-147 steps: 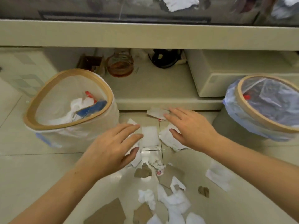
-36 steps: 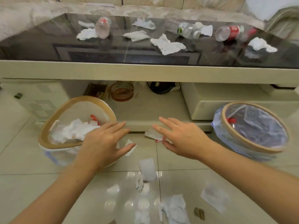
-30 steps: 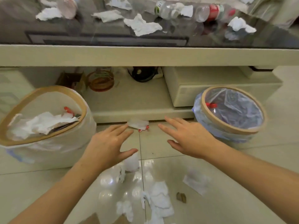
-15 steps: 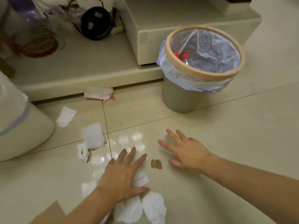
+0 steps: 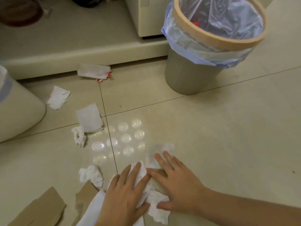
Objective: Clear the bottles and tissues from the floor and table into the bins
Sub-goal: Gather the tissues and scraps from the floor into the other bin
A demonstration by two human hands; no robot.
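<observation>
Pressing flat on the floor tissues (image 5: 146, 190), left hand (image 5: 123, 198) and right hand (image 5: 177, 188) lie with fingers spread, side by side. Lined bin (image 5: 211, 44) stands well beyond. No writing legible anywhere.

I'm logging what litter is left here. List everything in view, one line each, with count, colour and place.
Tissues: at least six, white, scattered on floor and under the hands.
Cardboard pieces: at least two, brown, bottom left floor.
Bin: one, grey, tan rim, blue liner, upper right.
Second bin: one, cream, left edge.
Low shelf: one, cream, top.
Left hand: flat on tissues.
Right hand: flat on tissues.
</observation>
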